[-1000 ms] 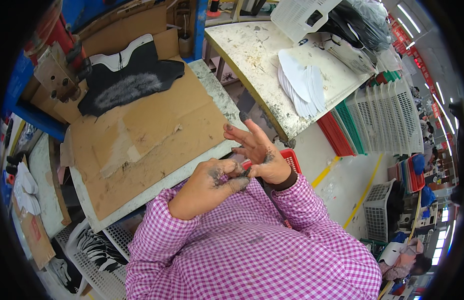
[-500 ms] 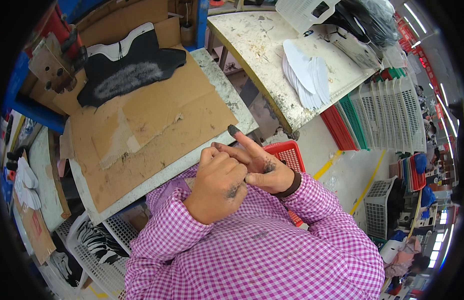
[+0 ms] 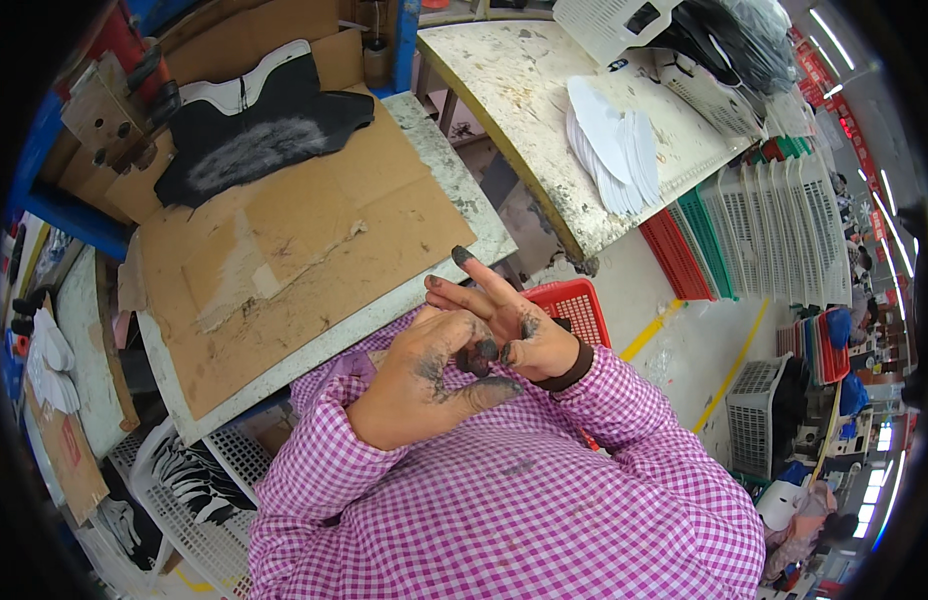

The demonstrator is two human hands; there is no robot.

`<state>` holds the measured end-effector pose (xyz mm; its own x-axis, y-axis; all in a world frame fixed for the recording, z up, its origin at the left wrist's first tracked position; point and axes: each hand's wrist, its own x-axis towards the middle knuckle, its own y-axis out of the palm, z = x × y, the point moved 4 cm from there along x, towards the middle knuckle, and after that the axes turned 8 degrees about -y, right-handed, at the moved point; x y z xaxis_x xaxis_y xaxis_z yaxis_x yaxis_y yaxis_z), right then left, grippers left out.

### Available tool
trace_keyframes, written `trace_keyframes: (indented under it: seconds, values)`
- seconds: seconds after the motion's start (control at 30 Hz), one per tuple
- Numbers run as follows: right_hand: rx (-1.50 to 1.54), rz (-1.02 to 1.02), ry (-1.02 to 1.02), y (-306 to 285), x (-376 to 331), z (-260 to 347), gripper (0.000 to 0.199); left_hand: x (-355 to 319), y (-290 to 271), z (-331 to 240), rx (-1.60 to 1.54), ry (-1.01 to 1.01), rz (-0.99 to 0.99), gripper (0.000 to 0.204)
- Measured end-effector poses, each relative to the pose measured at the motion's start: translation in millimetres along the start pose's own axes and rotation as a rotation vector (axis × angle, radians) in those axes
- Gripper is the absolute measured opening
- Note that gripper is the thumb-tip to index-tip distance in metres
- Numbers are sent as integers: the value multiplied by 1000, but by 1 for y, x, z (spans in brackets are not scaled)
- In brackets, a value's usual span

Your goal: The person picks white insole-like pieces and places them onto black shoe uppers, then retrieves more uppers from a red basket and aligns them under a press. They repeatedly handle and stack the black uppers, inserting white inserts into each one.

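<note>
My hands meet in front of my checked shirt, both with black-smudged skin. My left hand (image 3: pixel 416 375) has its fingers curled in toward the other palm, with the thumb standing away from them; nothing shows in it. Fingers stretched and spread, my right hand (image 3: pixel 519 325) points up and to the left, its thumb beside the left fingertips. I see no object between them. Beyond them, on a cardboard-covered bench (image 3: pixel 384 235), lies a flat black cut piece (image 3: pixel 329 125) with a greyish rough patch and a white-edged back.
A red machine part (image 3: pixel 114 100) stands at the bench's far left. To the right, white sole-shaped sheets (image 3: pixel 614 150) are stacked on a worn table (image 3: pixel 504 90). A red basket (image 3: pixel 574 305) is beside my right arm, stacked crates (image 3: pixel 774 230) beyond. A white basket (image 3: pixel 189 500) sits lower left.
My left hand has turned and loosened: its thumb now stretches out to the right and its darkened fingertips show. The right hand has hardly moved.
</note>
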<state>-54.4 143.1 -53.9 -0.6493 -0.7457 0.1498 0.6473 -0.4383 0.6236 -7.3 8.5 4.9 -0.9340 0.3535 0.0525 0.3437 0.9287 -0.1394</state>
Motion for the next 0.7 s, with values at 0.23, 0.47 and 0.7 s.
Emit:
trace_keyframes:
  seconds: [0.23,0.47,0.7]
  values:
    - [67,89,39,2,2,-5,106,-1,-5,-2,-4,-26,17,13]
    - [207,116,98,4,0,-15,94,-4,-8,-10,197,68,-71,13]
    - [147,146,125,20,-2,-4,91,-11,0,-7,255,188,-129,9]
